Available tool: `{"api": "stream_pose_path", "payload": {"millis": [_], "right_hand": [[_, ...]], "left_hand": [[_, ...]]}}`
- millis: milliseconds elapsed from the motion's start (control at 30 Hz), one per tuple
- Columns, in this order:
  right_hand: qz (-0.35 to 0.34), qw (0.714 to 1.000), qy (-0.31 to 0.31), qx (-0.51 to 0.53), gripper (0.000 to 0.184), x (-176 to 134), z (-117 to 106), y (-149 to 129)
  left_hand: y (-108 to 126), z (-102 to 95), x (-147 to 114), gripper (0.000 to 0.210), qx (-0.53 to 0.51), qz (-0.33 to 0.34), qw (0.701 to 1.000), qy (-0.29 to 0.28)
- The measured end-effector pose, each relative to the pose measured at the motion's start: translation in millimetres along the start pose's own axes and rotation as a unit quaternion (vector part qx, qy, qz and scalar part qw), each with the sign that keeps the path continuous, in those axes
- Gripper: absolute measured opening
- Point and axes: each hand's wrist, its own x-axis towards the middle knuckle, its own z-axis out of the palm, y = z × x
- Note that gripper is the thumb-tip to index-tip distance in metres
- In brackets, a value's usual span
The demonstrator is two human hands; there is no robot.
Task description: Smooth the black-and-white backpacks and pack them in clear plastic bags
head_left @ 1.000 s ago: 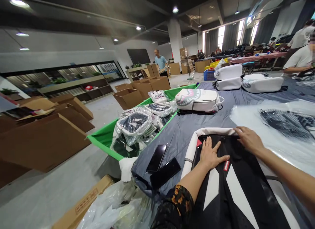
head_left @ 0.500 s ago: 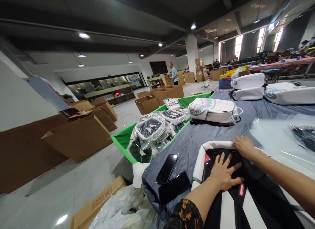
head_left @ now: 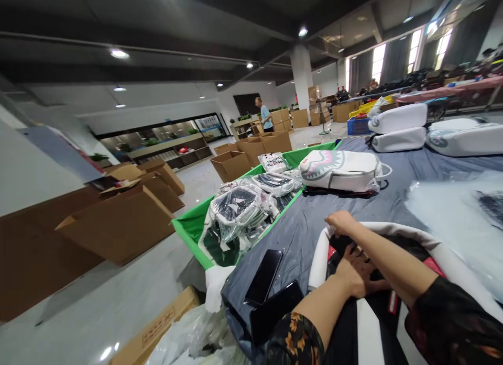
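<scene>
A white-edged backpack (head_left: pixel 369 328) with a black back panel and white straps lies at the front of the cloth-covered table. My left hand (head_left: pixel 356 273) rests spread on the black panel, partly hidden behind my right forearm. At the upper left corner, my right hand (head_left: pixel 341 222) is closed at the white rim of that same backpack. Its fingertips are hidden, so the exact part in its grip does not show. Two dark phones lie left of the backpack, an upper phone (head_left: pixel 265 276) and a lower phone (head_left: pixel 275 312).
A white shark-mouth backpack (head_left: pixel 341 171) lies beyond my hands. More white backpacks (head_left: pixel 398 119) are at the back right. Clear plastic bags (head_left: pixel 451 213) lie right. A green-rimmed bin (head_left: pixel 188 234) holds several wrapped backpacks. Cardboard boxes (head_left: pixel 121 226) stand left; a person (head_left: pixel 264 116) is farther off.
My right hand has moved left along the backpack's white rim, from the top middle to the upper left corner. My left hand stays on the panel. The camera view has shifted slightly.
</scene>
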Motion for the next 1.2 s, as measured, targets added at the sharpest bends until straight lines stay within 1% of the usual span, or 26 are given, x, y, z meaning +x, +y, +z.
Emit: {"api": "stream_pose_path", "payload": {"millis": [33,100,200,300,367,400,467,533,600,633,667,733,767,800,833,867,933,1000,1033,1067,1100,1133,1167,1200], "right_hand": [[0.007,1.000,0.020,0.003,0.028,-11,0,-5],[0.014,0.998,0.062,0.014,0.032,-47,0,-15],[-0.004,0.995,0.096,0.038,0.042,-129,10,-27],[-0.032,0.988,0.132,0.070,0.052,-211,32,-40],[-0.032,0.982,0.172,0.071,0.056,-247,51,-48],[-0.020,0.980,0.186,0.067,0.055,-256,61,-50],[0.020,0.979,0.194,0.064,0.050,-261,77,-52],[0.050,0.975,0.198,0.082,0.049,-256,87,-49],[0.057,0.972,0.204,0.102,0.047,-248,92,-46],[0.061,0.970,0.208,0.111,0.046,-244,93,-45],[0.066,0.967,0.213,0.120,0.046,-241,94,-44],[0.083,0.961,0.227,0.137,0.046,-237,95,-44],[0.094,0.956,0.236,0.147,0.046,-235,96,-43],[0.107,0.950,0.246,0.157,0.047,-234,97,-41],[0.121,0.944,0.256,0.169,0.048,-233,96,-39],[0.135,0.937,0.266,0.182,0.049,-234,94,-36],[0.155,0.923,0.284,0.208,0.053,-241,82,-33],[0.151,0.915,0.297,0.229,0.053,-254,62,-37],[0.123,0.917,0.296,0.237,0.049,-263,50,-43],[0.064,0.927,0.281,0.242,0.042,-272,39,-51],[-0.021,0.938,0.247,0.242,0.035,-281,28,-62],[-0.119,0.944,0.198,0.234,0.027,-288,21,-73],[-0.207,0.943,0.143,0.220,0.022,-294,17,-83],[-0.271,0.936,0.093,0.202,0.019,-297,16,-92]], "left_hand": [[-3,-0.4,2,0.063,0.014,0.000,1.000,0.003],[-5,0.7,3,0.061,0.046,-0.008,0.999,0.027],[-3,6.4,3,0.062,0.070,-0.008,0.996,0.047],[0,7.2,5,0.059,0.051,-0.004,0.997,0.054],[5,-0.2,7,0.055,0.042,-0.029,0.996,0.075],[8,-6.2,8,0.053,0.037,-0.046,0.994,0.091],[20,-21.1,3,0.049,0.021,-0.079,0.990,0.119],[36,-36.1,-13,0.045,-0.002,-0.082,0.989,0.120],[57,-46.3,-38,0.039,-0.025,-0.039,0.995,0.093],[67,-48.4,-52,0.037,-0.038,0.004,0.997,0.072],[76,-48.0,-64,0.036,-0.048,0.060,0.996,0.051],[91,-40.1,-81,0.036,-0.049,0.182,0.982,0.007],[95,-33.4,-84,0.034,-0.037,0.232,0.972,-0.013],[97,-25.5,-84,0.032,-0.019,0.267,0.963,-0.031],[98,-17.1,-82,0.029,0.000,0.285,0.958,-0.043],[98,-8.9,-79,0.027,0.015,0.284,0.957,-0.051],[95,5.4,-74,0.026,0.036,0.252,0.966,-0.041],[93,15.5,-73,0.032,0.049,0.174,0.984,-0.001],[93,18.6,-74,0.038,0.054,0.123,0.991,0.019],[92,20.2,-74,0.044,0.058,0.079,0.995,0.033],[91,20.3,-75,0.049,0.061,0.048,0.996,0.035],[89,19.0,-75,0.051,0.064,0.039,0.997,0.028],[86,16.6,-76,0.052,0.068,0.052,0.996,0.014],[83,13.8,-76,0.052,0.071,0.083,0.994,-0.003]]}}
